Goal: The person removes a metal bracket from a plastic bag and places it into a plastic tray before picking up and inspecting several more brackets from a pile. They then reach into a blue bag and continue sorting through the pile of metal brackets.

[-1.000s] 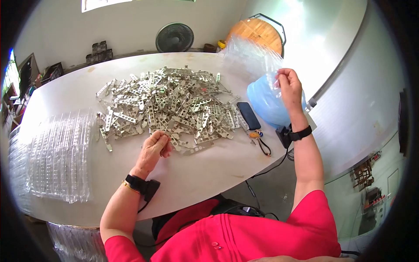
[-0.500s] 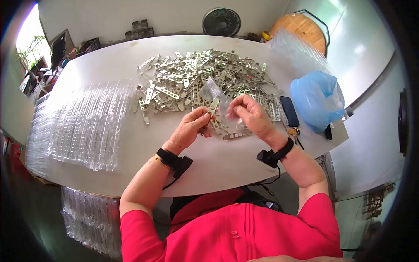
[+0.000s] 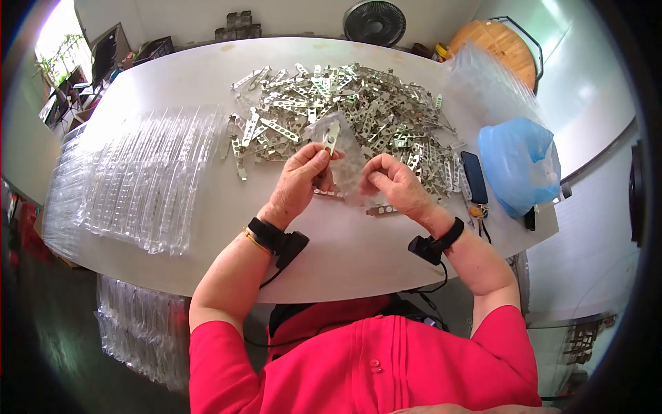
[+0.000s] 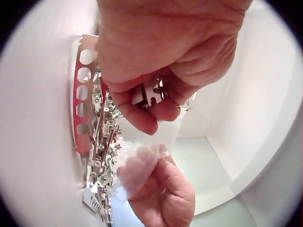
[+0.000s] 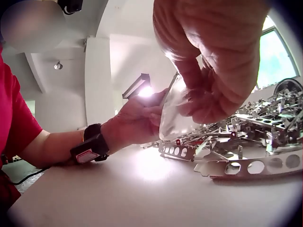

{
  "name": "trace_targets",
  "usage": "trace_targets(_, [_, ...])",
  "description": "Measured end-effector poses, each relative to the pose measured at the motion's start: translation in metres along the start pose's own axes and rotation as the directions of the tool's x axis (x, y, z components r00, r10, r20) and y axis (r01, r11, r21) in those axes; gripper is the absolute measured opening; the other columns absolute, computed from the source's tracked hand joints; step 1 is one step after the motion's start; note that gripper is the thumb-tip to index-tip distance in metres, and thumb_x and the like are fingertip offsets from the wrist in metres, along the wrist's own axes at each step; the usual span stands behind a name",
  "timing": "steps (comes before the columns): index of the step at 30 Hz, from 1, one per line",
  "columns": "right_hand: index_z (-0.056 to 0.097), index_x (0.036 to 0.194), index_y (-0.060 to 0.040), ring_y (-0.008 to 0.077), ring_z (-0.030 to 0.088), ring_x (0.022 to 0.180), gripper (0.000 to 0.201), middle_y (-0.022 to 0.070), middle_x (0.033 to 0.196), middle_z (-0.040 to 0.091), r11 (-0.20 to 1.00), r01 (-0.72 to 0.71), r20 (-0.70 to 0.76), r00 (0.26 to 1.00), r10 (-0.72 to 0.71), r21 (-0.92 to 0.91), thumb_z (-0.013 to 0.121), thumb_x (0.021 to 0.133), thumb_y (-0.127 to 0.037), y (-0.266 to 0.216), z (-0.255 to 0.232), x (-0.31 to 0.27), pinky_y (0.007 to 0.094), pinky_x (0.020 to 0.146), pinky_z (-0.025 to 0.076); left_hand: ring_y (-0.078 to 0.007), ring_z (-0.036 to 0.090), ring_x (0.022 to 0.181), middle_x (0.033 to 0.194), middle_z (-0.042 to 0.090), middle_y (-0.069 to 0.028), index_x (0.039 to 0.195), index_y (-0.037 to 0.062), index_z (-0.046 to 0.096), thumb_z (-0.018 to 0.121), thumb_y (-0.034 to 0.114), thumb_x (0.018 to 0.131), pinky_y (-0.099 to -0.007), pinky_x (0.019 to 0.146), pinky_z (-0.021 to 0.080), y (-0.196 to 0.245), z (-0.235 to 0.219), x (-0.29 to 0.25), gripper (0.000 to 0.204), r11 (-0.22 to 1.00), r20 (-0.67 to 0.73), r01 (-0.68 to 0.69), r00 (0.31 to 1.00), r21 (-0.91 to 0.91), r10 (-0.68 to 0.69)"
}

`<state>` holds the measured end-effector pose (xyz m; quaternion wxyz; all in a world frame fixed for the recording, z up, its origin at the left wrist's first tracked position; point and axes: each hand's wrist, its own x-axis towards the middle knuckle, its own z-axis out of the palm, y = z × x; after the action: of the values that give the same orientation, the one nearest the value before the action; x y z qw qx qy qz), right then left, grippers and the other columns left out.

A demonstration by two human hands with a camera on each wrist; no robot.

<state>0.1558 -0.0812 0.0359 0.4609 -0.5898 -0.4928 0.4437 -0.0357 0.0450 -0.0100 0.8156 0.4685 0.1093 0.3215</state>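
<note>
My left hand [image 3: 301, 181] grips a flat metal bracket with holes [image 3: 332, 136], whose end sticks up past the fingers in the head view. The left wrist view shows shiny notched metal [image 4: 154, 93] inside that curled hand. With thumb and fingers my right hand [image 3: 400, 188] pinches a small clear plastic bag [image 3: 350, 165]. In the right wrist view the bag [image 5: 174, 111] spans the gap between both hands. Beyond them lies a heap of similar metal brackets [image 3: 372, 110], with a few loose ones at its near edge.
Clear ribbed plastic packs [image 3: 141, 179] lie at the left of the white table [image 3: 331, 255]. To the right are a phone [image 3: 474, 177], keys [image 3: 478, 211], a blue plastic bag [image 3: 517, 165] and a clear plastic sheet [image 3: 493, 83]. A fan [image 3: 374, 23] stands behind the table.
My right hand has come from beside the blue bag to my left hand, bringing a clear bag. My left hand has lifted the bracket upright beside it. The head view has shifted.
</note>
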Motion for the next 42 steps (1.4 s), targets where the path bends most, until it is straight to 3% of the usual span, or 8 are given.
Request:
trace_targets(11, [0.059,0.103,-0.0008,0.0127,0.063,0.088,0.011,0.0063,0.093,0.065,0.921,0.389,-0.024,0.921,-0.388,0.028,0.059,0.099,-0.011,-0.101,0.007,-0.047,0.0266,0.079,0.051,-0.0079,0.047,0.058,0.111,0.066,-0.0081,0.108,0.0038,0.062,0.052,0.022,0.103,-0.0281,0.063,0.051,0.0,-0.021,0.006,0.021,0.996,-0.108,-0.066,0.992,-0.067,0.058])
trace_targets(14, [0.061,0.095,-0.0004,0.018,0.066,0.078,0.013,0.0117,0.089,0.065,0.743,0.653,0.083,0.74,-0.667,0.145,0.064,0.096,-0.013,-0.127,0.026,-0.079,0.0286,0.079,0.051,-0.008,0.047,0.058,0.112,0.066,-0.0088,0.108,0.0047,0.061,0.052,0.022,0.103,-0.0281,0.063,0.051,-0.001,-0.023,0.007,0.02,0.995,-0.106,-0.061,0.993,-0.078,0.052])
trace_targets(16, [0.062,0.088,-0.0077,0.017,0.069,0.075,0.012,0.0076,0.089,0.07,0.59,0.768,0.374,0.485,-0.79,0.249,0.068,0.093,-0.016,-0.144,0.027,-0.07,0.0275,0.07,0.051,-0.0081,0.047,0.058,0.112,0.066,-0.0093,0.107,0.0049,0.061,0.053,0.022,0.103,-0.0281,0.063,0.051,-0.002,-0.021,0.007,0.019,0.996,-0.109,-0.056,0.993,-0.068,0.049])
trace_targets(22, [0.06,0.095,-0.0102,0.0166,0.064,0.067,0.021,0.0038,0.081,0.065,0.579,0.803,0.084,0.573,-0.815,0.142,0.063,0.097,-0.031,-0.157,0.075,-0.094,0.0295,0.062,0.052,-0.0082,0.047,0.057,0.113,0.066,-0.0111,0.106,0.0039,0.061,0.052,0.019,0.103,-0.0291,0.062,0.052,-0.001,-0.019,0.006,0.018,0.998,-0.104,-0.038,0.994,-0.054,0.032])
trace_targets(23, [0.059,0.093,-0.0102,0.0157,0.064,0.067,0.017,0.0038,0.081,0.065,0.458,0.874,0.101,0.447,-0.889,0.164,0.062,0.097,-0.026,-0.149,0.071,-0.086,0.0289,0.062,0.052,-0.0082,0.047,0.058,0.112,0.066,-0.0111,0.106,0.004,0.061,0.052,0.019,0.103,-0.029,0.062,0.052,-0.001,-0.02,0.007,0.018,0.998,-0.097,-0.032,0.995,-0.054,0.026])
trace_targets(26, [0.059,0.09,-0.0103,0.0155,0.064,0.067,0.016,0.0035,0.081,0.065,0.591,0.802,0.098,0.584,-0.806,0.083,0.062,0.097,-0.025,-0.165,0.073,-0.098,0.0294,0.064,0.052,-0.0084,0.047,0.057,0.112,0.066,-0.0115,0.106,0.004,0.061,0.052,0.019,0.103,-0.0291,0.062,0.052,0.0,-0.018,0.006,0.018,0.997,-0.107,-0.038,0.994,-0.07,0.031])
trace_targets(28, [0.058,0.089,-0.0106,0.0152,0.064,0.067,0.015,0.0032,0.081,0.065,0.498,0.866,0.249,0.473,-0.845,0.048,0.063,0.096,-0.023,-0.166,0.062,-0.093,0.0297,0.066,0.052,-0.0086,0.047,0.057,0.111,0.066,-0.0118,0.105,0.0038,0.061,0.053,0.02,0.103,-0.0292,0.062,0.051,-0.001,-0.02,0.006,0.018,0.997,-0.085,-0.037,0.996,-0.063,0.031])
trace_targets(42, [0.059,0.089,-0.0104,0.0155,0.064,0.067,0.01,0.0037,0.081,0.066,0.579,0.812,0.226,0.552,-0.802,0.073,0.058,0.096,-0.017,-0.163,0.067,-0.097,0.0317,0.067,0.052,-0.0081,0.047,0.057,0.108,0.067,-0.0102,0.105,0.0033,0.061,0.053,0.021,0.103,-0.0283,0.062,0.05,0.0,-0.018,0.005,0.019,1.0,-0.086,-0.008,0.996,-0.005,0.007])
